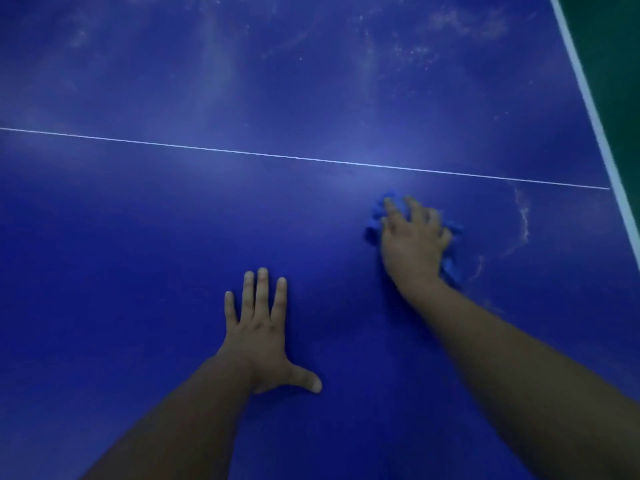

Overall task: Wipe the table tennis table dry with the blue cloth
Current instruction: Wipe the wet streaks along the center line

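Blue table tennis table (138, 237) is filling the view, with a thin white line (277, 155) running across it. On the near side of that line, the left hand (263, 334) is lying flat on the bare surface, fingers straight, thumb spread, holding nothing. Further right and just short of the line, the right hand (414, 240) is pressing the bunched cloth (374, 221) onto the table, fingers curling over it. Right of the cloth, still below the line, pale streaks (523, 220) are showing.

No legible text, label, brand, number or sign anywhere on the table tennis table (138, 220).
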A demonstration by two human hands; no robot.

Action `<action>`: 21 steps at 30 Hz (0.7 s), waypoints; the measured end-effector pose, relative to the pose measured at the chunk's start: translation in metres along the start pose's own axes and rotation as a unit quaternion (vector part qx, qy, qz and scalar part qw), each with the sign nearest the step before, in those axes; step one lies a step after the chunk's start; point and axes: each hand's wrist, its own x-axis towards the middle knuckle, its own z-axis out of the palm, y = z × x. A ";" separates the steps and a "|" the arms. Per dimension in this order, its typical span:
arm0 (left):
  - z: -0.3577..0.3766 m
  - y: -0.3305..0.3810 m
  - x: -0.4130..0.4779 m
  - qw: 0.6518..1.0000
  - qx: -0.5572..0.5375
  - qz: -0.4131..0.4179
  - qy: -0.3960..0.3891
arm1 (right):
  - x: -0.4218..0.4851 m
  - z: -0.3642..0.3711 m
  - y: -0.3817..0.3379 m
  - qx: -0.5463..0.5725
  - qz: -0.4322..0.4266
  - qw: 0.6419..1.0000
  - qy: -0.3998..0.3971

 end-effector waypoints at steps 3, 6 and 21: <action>0.000 -0.001 0.000 1.000 0.000 0.006 0.001 | -0.022 -0.008 0.009 0.016 0.097 0.995 0.000; 0.000 -0.002 0.000 1.000 -0.004 0.009 -0.004 | -0.108 0.004 -0.039 -0.006 -0.077 0.997 0.029; -0.004 -0.001 -0.001 1.000 -0.001 0.007 -0.011 | -0.026 0.002 -0.019 0.018 0.102 0.994 0.020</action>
